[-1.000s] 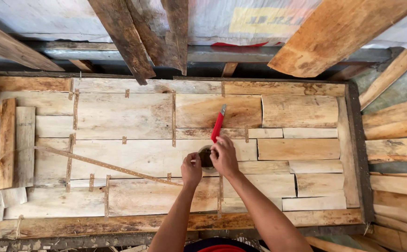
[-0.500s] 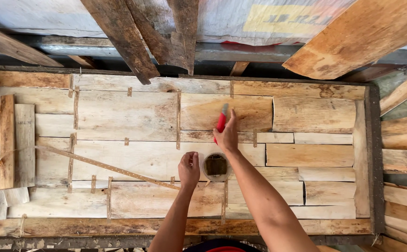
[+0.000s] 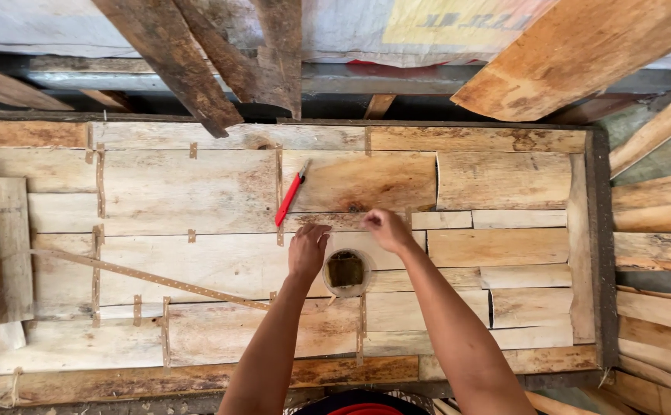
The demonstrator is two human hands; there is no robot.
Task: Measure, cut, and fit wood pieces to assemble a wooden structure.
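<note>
The red knife (image 3: pixel 290 198) that the right hand (image 3: pixel 386 229) held a moment ago now lies free on the wooden sheet (image 3: pixel 197 192), while this hand's curled fingers and the left hand's (image 3: pixel 307 250) bent fingers rest empty beside the round hole (image 3: pixel 345 271).

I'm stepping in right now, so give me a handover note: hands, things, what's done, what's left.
Left hand: empty, resting on the veneer sheet beside the hole.
Right hand: fingers pinched on the veneer just above the hole; what it holds is too small to tell.
Red knife: lying loose on the sheet, above the left hand.
Done: pieces joined with tape strips; hole cut open.
Left: the hole is unfilled.
</note>
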